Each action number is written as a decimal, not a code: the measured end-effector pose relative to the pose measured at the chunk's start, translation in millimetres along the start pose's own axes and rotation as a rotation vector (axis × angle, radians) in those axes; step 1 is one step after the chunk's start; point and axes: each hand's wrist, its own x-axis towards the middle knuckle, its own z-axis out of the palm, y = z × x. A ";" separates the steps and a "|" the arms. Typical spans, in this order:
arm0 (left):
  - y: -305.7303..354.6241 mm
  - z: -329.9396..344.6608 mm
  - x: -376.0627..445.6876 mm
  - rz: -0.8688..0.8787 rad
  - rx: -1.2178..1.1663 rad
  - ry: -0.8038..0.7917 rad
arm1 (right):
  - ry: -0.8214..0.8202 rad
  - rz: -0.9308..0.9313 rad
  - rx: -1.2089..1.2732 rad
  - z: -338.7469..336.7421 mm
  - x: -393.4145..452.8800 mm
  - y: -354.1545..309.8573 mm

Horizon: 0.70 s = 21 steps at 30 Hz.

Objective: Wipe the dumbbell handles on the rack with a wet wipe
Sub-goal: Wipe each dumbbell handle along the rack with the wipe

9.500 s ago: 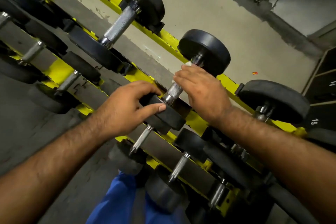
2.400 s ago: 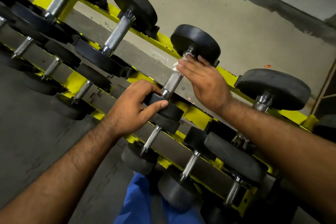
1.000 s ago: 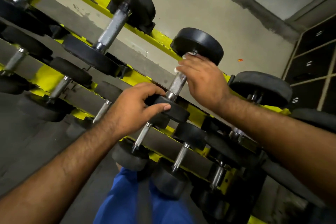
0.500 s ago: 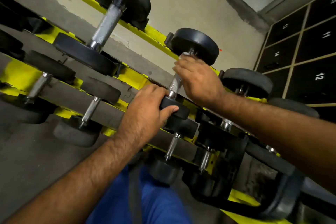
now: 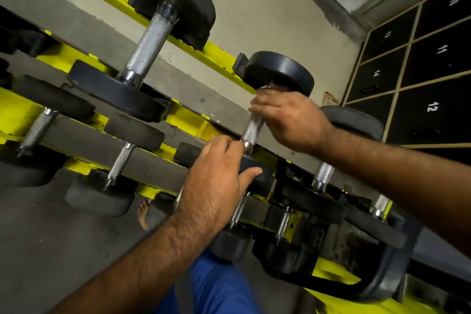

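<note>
A black dumbbell with a knurled steel handle [image 5: 252, 127] lies on the top tier of the yellow and grey rack [image 5: 183, 115]. My right hand [image 5: 288, 120] curls round the upper end of that handle, just below the far black head [image 5: 280, 71]; the wet wipe is hidden under its fingers. My left hand [image 5: 219, 173] grips the near black head [image 5: 257, 176] of the same dumbbell, thumb along its rim.
A bigger dumbbell [image 5: 150, 43] lies to the left on the same tier, another [image 5: 323, 176] to the right. Smaller dumbbells [image 5: 119, 160] fill the lower tiers. Black numbered lockers [image 5: 420, 79] stand at the right. Blue trousers [image 5: 214, 285] and a bare foot [image 5: 144, 214] show below.
The view has swung right and closer, bringing the lockers into view. My right hand has stayed high on the handle near the far head, and my left still holds the near head.
</note>
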 end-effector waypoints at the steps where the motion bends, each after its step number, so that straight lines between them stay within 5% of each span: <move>1: -0.2 0.2 0.1 0.004 0.003 0.011 | 0.008 -0.040 0.020 4.1 -0.7 -7.0; 4: 1.6 1.6 0.1 0.011 0.010 0.032 | -0.102 -0.225 0.059 11.8 -8.4 -17.2; 8: 3.3 2.3 -1.4 0.003 0.009 0.060 | -0.016 -0.049 0.002 0.7 6.8 -2.9; 12: 4.8 2.7 -1.0 0.015 0.018 0.061 | -0.139 -0.122 -0.051 6.2 4.9 -20.7; 15: 4.4 3.9 -0.8 0.015 0.031 0.054 | -0.134 0.081 -0.130 1.9 19.2 -12.7; 21: 6.5 3.3 -1.2 -0.002 0.038 0.041 | -0.158 0.070 -0.111 3.7 11.5 -17.8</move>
